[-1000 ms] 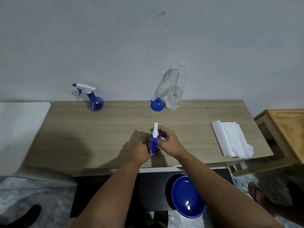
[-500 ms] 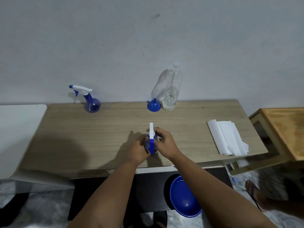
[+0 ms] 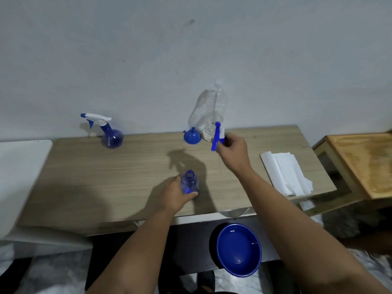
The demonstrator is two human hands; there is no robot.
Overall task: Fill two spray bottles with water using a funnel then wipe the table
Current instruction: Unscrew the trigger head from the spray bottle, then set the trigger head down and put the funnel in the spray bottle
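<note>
A small blue spray bottle stands near the table's front edge with its neck uncovered, and my left hand grips its body. My right hand holds the removed blue-and-white spray head up in the air, in front of the clear water bottle at the back. A blue funnel lies mouth-down just left of that bottle. A second blue spray bottle, with its trigger head on, stands at the back left.
White paper towels lie on the right end of the wooden table. A blue bowl sits below the table's front edge. A wooden stool stands to the right, a white surface to the left.
The spray head has come off the near bottle. My right hand lifted it up and to the right, toward the water bottle, while my left hand stayed on the bottle.
</note>
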